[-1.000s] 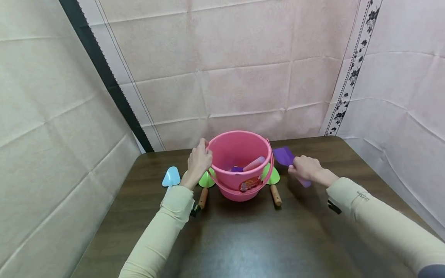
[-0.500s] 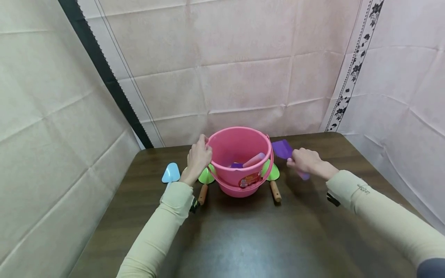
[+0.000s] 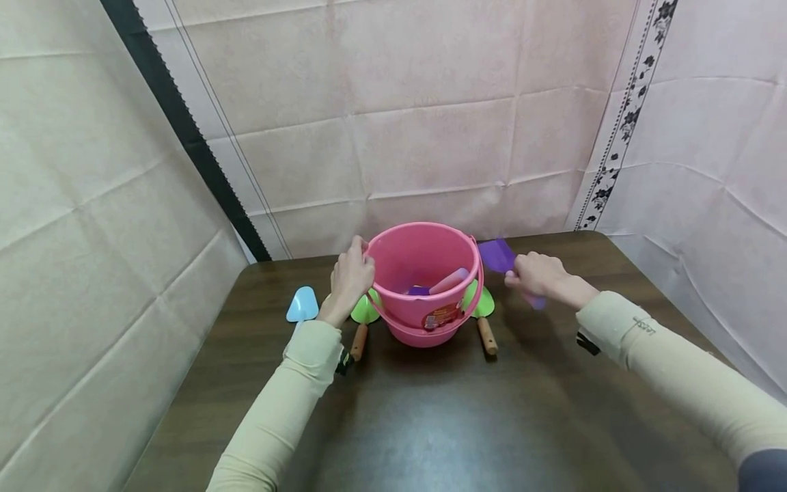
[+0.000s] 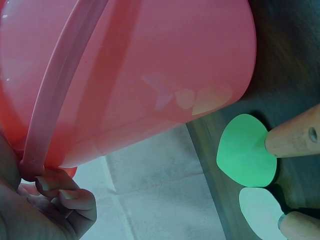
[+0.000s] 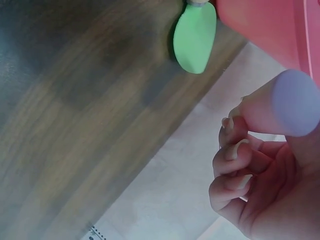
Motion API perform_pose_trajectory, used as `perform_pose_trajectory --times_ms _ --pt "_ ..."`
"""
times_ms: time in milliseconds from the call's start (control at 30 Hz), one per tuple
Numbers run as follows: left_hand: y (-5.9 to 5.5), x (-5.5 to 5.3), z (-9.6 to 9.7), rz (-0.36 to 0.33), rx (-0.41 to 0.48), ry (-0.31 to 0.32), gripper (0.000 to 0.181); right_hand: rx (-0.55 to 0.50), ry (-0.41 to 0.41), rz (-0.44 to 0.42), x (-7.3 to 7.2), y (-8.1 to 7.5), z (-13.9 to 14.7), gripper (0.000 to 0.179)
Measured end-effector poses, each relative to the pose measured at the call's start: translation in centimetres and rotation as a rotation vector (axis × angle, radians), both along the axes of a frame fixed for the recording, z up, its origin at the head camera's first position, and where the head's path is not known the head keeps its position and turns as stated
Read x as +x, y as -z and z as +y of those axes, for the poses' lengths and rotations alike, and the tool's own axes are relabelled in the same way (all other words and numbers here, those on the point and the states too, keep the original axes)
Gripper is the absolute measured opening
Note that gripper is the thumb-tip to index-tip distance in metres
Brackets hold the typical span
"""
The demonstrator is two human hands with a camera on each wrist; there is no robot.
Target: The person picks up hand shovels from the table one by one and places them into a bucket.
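Container, one pink bucket (image 3: 410, 317), upright at the table's centre, bail hanging down its front; contents, one lilac handle (image 3: 451, 280) leaning against the inner wall at 4 o'clock, with a purple piece (image 3: 419, 291) beside it; left hand (image 3: 352, 277), fingers curled, pinching the bucket rim at 9 o'clock; right hand (image 3: 536, 275), fist closed round the handle of a purple shovel (image 3: 495, 255), outside the bucket at 2 o'clock, blade toward 11; one green trowel (image 3: 365, 311) at 8 o'clock of the bucket, a second green trowel (image 3: 484, 305) at 4, one blue trowel (image 3: 302, 305) farther out at 8; table (image 3: 424, 417), back edge just behind the bucket at 12, bare wood running wide from 4 through 8; against one second earlier, shovel and right hand sit slightly nearer the back edge; left hand and bucket unchanged.
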State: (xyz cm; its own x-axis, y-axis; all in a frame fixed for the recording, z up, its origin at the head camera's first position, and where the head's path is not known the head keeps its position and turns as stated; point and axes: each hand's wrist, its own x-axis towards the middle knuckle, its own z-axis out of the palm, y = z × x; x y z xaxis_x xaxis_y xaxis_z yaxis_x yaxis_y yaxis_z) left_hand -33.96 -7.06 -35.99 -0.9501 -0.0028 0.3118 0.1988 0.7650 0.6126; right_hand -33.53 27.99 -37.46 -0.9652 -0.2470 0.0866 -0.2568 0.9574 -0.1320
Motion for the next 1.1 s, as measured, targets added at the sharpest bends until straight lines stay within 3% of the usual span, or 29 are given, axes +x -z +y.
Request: perform_pose_trajectory --times_ms 367,733,1100 --pt "0.0 0.3 0.1 -0.003 -0.029 -0.032 0.026 0.013 0.028 0.014 -0.2 -1.3 -0.1 0.033" --pt "0.0 0.3 0.0 0.007 -0.022 -0.024 0.026 0.005 0.017 0.014 -0.3 -2.5 -0.1 0.035" --pt "-0.1 0.1 0.0 0.015 -0.023 -0.019 0.027 0.004 0.045 0.038 -0.6 -5.1 -1.0 0.036"
